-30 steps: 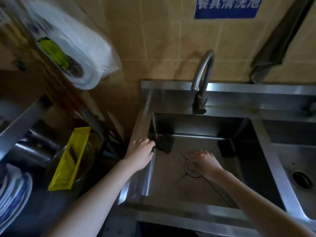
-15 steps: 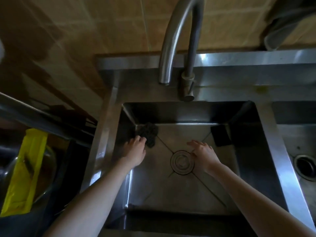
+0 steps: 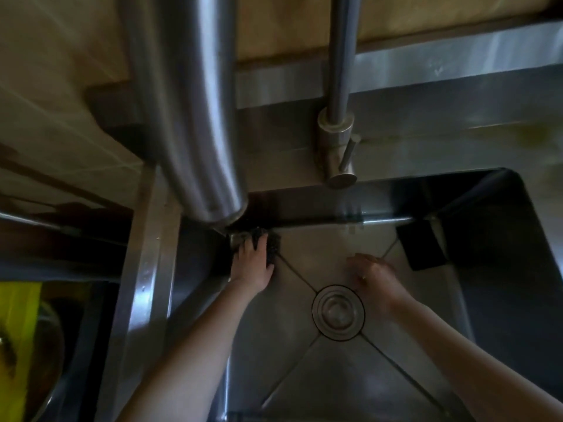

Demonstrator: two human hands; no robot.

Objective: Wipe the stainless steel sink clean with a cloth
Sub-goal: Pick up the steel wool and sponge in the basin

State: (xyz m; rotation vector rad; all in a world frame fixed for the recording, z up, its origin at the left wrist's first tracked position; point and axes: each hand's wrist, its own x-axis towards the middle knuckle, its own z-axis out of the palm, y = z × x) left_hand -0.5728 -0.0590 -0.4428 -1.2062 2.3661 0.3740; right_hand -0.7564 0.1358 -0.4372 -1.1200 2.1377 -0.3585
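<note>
So here's where it stood. The cloth (image 3: 272, 246), a dark bunched-up thing, was sitting on the floor of the sink (image 3: 335, 376), up and left of the drain (image 3: 338, 312), jammed into the corner farthest from the drain on that side. The left hand (image 3: 252, 264) was on top of it, fingers fairly straight and close together, laid over it rather than curled round it. The fingertips ran under the faucet spout (image 3: 189, 117), so I couldn't say if they'd hooked the far edge.

My guess is the hand went flat like that to pin the cloth before scooping it up, since a corner gives you nothing to get under.

The right hand (image 3: 377, 277) sat just up and right of the drain, fingers loose and nearly together, holding nothing. It looked propped on the steel, probably as a brace for leaning that far in.

As for which way the cloth lay, the bit that showed was longer than it was wide. It ran from the back wall down toward the drain, roughly along the floor crease, near end pointing at the drain. The rest was hidden by the hand.

There was also a dark flat pad (image 3: 422, 245) further up and right of the drain, not touched by either hand. No wiping had really started, I reckon.
</note>
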